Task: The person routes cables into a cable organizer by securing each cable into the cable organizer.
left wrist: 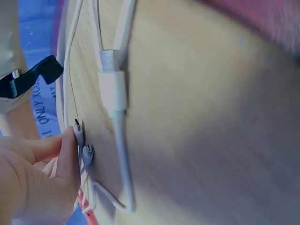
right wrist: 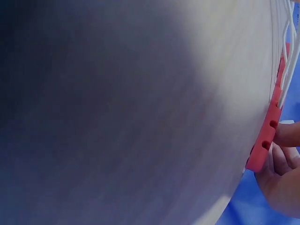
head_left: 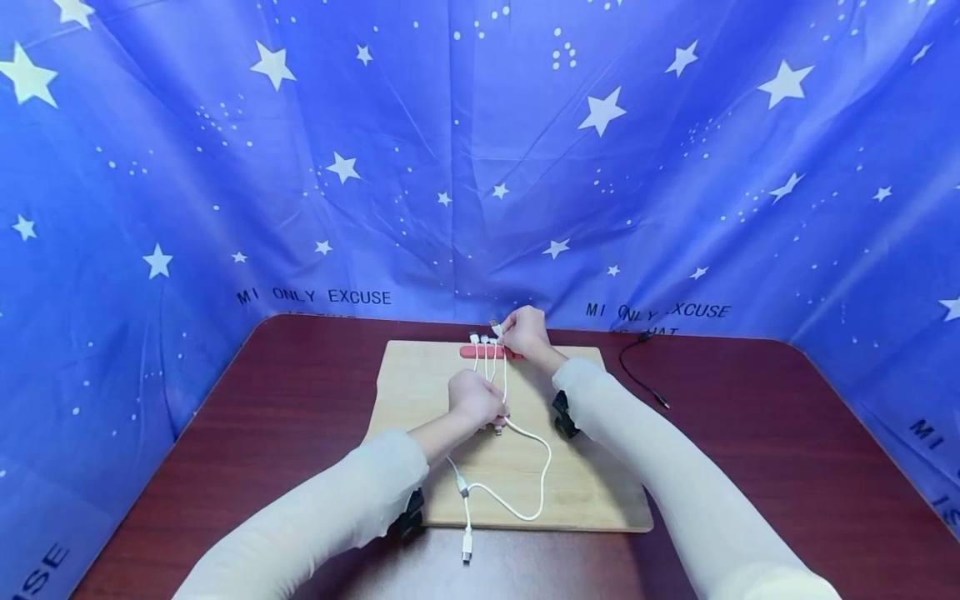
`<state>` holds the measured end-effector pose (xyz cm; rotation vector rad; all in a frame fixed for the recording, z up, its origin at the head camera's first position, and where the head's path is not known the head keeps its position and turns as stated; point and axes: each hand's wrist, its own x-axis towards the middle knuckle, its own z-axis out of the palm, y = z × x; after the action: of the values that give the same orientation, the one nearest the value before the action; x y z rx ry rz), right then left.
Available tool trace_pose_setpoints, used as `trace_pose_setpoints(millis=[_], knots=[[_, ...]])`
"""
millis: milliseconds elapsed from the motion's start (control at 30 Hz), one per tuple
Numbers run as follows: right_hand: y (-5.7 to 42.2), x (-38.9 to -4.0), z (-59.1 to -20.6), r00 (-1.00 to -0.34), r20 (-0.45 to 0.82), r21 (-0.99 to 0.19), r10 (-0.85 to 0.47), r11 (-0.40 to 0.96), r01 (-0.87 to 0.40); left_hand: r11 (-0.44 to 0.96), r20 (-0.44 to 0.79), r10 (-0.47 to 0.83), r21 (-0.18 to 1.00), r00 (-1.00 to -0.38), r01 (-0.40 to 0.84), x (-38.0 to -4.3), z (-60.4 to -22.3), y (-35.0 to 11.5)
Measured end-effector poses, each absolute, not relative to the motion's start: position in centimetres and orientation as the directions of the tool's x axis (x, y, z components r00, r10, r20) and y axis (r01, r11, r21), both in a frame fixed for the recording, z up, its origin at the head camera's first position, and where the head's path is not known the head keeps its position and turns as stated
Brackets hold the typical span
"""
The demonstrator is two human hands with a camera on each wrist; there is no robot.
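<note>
A red cable organizer (head_left: 469, 352) lies along the far edge of the wooden board (head_left: 600, 500), with several white cables running through its slots. At its right end my right hand (head_left: 527, 333) pinches a white USB cable just below its plug (head_left: 495, 328). In the right wrist view, those fingers (right wrist: 287, 136) are behind the organizer (right wrist: 265, 136), beside two bare slots. Over the middle of the board, my left hand (head_left: 475, 397) pinches white cable between thumb and fingers; two small connectors (left wrist: 87, 152) show beside the fingertips in the left wrist view.
A white cable loop (head_left: 546, 467) curves over the board's near half to a splitter (head_left: 462, 487); its plug (head_left: 467, 547) hangs past the near edge. On the table at right lies a black cable (head_left: 637, 379). A blue starry curtain (head_left: 450, 167) encloses the table.
</note>
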<state>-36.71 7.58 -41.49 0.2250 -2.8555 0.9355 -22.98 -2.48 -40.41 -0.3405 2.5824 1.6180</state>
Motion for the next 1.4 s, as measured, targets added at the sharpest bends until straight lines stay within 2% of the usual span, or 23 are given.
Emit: trace_pose_setpoints(millis=[100, 400, 500, 700, 967, 1400], knots=[[7.8, -36.7, -41.6, -0.98, 0.169, -0.583, -0.108, 0.791, -0.187, 0.53, -0.16, -0.125, 0.823, -0.979, -0.202, -23.1, -40.1, -2.4], [9.1, -37.1, -42.5, -0.984, 0.06, -0.684, -0.165, 0.711, -0.161, 0.512, -0.307, -0.128, 0.794, -0.943, -0.328, -24.0, -40.1, -2.7], [9.4, -37.1, -42.8, -0.983, 0.023, -0.676, -0.183, 0.721, -0.15, 0.479, -0.362, -0.116, 0.796, -0.925, -0.371, -23.8, -40.3, -3.0], [9.9, -36.8, -42.4, -0.979, -0.059, -0.742, -0.194, 0.665, -0.087, 0.409, -0.446, -0.077, 0.802, -0.892, -0.436, -23.4, -40.1, -3.7], [9.7, -36.7, -41.1, -0.98, -0.145, -0.772, -0.134, 0.635, 0.027, 0.405, -0.457, -0.056, 0.802, -0.888, -0.438, -23.4, -39.4, -3.8], [10.0, -36.3, -41.0, -0.983, -0.149, -0.809, -0.103, 0.585, 0.061, 0.372, -0.43, -0.088, 0.823, -0.898, -0.43, -23.5, -39.7, -3.8]])
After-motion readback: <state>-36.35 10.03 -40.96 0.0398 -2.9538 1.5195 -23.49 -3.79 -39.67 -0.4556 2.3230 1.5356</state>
